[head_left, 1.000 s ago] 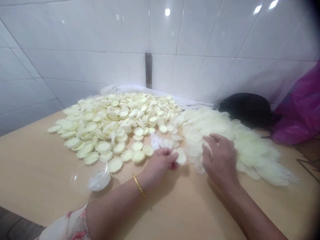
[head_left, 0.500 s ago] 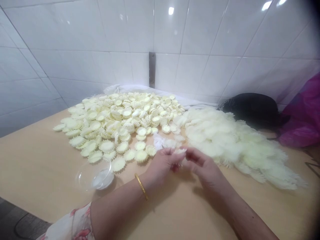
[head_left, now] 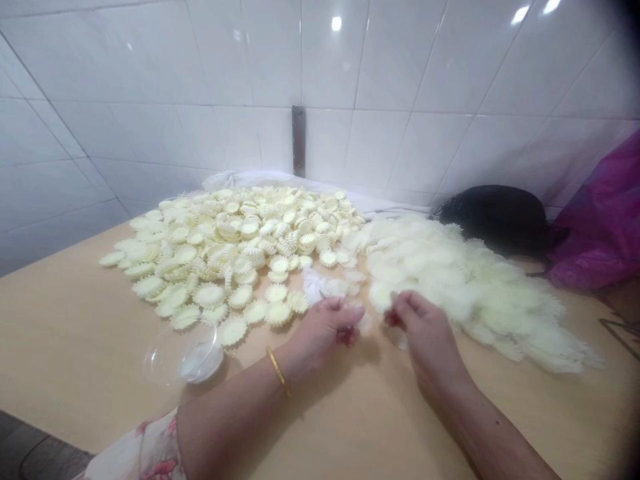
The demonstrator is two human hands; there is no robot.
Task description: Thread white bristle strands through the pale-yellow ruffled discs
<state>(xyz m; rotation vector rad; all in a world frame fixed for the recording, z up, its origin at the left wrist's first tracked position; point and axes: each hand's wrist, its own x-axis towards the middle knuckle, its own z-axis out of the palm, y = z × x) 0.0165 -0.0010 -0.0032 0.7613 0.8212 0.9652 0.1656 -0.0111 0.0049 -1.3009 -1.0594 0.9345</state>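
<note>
Pale-yellow fluted cups [head_left: 240,250] heap the tabletop [head_left: 65,320]; translucent scalloped discs [head_left: 430,263] spread to the heap's right. Near its front-right edge, the left hand [head_left: 327,330] pinches a sheer disc [head_left: 363,323]; the right hand [head_left: 430,337] is narrow, its hold unclear. Single-disc handling seems underway, calling for light fingertips.

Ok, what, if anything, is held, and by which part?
The left hand pinches a blurred pale disc by its edge; whether the right hand holds anything can't be told.
</note>
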